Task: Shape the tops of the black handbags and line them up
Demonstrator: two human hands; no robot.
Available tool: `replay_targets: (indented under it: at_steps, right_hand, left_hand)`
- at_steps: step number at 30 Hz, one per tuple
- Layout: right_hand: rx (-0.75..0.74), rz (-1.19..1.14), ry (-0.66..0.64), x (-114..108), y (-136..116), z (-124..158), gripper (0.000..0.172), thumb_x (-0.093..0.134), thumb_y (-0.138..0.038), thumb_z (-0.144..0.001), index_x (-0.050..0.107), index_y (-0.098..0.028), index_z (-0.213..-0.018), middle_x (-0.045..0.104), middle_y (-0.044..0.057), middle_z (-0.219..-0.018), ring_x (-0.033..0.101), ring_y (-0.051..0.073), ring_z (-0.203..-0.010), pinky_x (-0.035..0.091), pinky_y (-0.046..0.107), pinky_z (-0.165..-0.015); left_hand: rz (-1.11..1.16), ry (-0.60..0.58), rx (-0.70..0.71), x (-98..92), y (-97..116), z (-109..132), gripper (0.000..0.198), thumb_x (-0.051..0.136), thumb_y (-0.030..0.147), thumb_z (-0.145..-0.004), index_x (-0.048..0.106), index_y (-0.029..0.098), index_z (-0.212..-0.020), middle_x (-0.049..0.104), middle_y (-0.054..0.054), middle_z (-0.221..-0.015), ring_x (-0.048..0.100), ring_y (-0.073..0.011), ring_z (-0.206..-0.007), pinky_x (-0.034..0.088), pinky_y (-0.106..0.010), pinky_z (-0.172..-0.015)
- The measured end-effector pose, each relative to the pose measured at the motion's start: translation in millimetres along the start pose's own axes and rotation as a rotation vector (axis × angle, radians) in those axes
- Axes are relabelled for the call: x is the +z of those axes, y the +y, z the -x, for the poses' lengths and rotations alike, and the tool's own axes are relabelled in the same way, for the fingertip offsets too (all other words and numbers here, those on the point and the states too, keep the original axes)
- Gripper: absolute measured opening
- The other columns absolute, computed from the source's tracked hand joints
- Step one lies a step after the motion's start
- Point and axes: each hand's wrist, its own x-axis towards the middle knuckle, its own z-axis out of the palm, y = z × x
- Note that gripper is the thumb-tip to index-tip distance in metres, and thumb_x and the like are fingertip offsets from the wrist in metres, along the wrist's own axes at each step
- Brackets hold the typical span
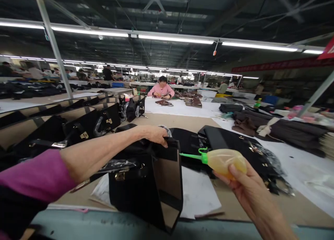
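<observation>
Pinching black bag [133, 194] at top edge with left hand [158, 134]; right hand [242, 180] wrapped around squeeze bottle [221, 159]. Bag at tabletop [86, 222] front edge: black outside, tan inside, gold clasp [120, 176]. Bottle see-through, yellowish liquid, green nozzle [191, 156] tip just beside bag.

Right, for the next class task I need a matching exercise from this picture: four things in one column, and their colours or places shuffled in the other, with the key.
Things
1. Bottle
2. The bottle's spout
3. Open bag
4. Top of the co-worker across the table

Descriptions
A. Pink
B. Black outside, tan inside, with the left hand at its upper edge
C. Yellowish, in the right hand
D. Bright green

Right pairs: 1-C, 2-D, 3-B, 4-A
</observation>
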Motion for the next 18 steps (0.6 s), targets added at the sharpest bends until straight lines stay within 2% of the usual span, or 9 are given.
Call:
replay_targets:
  at_steps: [2,8,14,18]
  right_hand:
    - [-0.058,0.070,-0.010,-2.9,1.2,-0.9,0.041,0.072,-0.026,-0.062,0.056,-0.025,-0.100,0.062,0.002,-0.097,0.059,0.020,-0.086,0.054,0.030,-0.069]
    - [-0.251,0.233,0.038,-10.3,-4.2,-15.6,0.044,0.072,-0.028,-0.060,0.056,-0.025,-0.101,0.062,0.000,-0.089,0.058,0.013,-0.076,0.051,0.017,-0.066]
    - [-0.372,0.417,-0.014,-14.9,-9.8,-27.9,0.049,0.072,-0.027,-0.059,0.054,-0.026,-0.104,0.061,0.001,-0.090,0.058,0.015,-0.077,0.050,0.020,-0.066]
    - [-0.476,0.629,0.019,-13.1,-15.9,-23.7,0.049,0.072,-0.032,-0.057,0.055,-0.023,-0.102,0.060,0.003,-0.093,0.058,0.018,-0.076,0.051,0.024,-0.065]
  left_hand:
    - [0.079,-0.024,0.054,6.3,-2.5,-7.4,0.023,0.058,0.031,-0.068,0.063,0.017,-0.086,0.062,0.002,-0.081,0.052,-0.0126,-0.073,0.037,-0.019,-0.064]
    - [0.315,0.052,0.078,20.6,-10.3,-18.3,0.025,0.062,0.028,-0.064,0.062,0.017,-0.086,0.059,0.004,-0.073,0.052,-0.0113,-0.068,0.036,-0.018,-0.059]
    - [0.419,-0.021,0.083,21.6,-9.3,-23.5,0.018,0.061,0.024,-0.064,0.065,0.017,-0.080,0.060,0.005,-0.068,0.051,-0.0102,-0.065,0.036,-0.017,-0.058]
    - [0.395,-0.069,0.067,20.0,-7.1,-29.0,0.020,0.062,0.026,-0.063,0.066,0.017,-0.081,0.060,0.005,-0.064,0.050,-0.0101,-0.061,0.036,-0.018,-0.056]
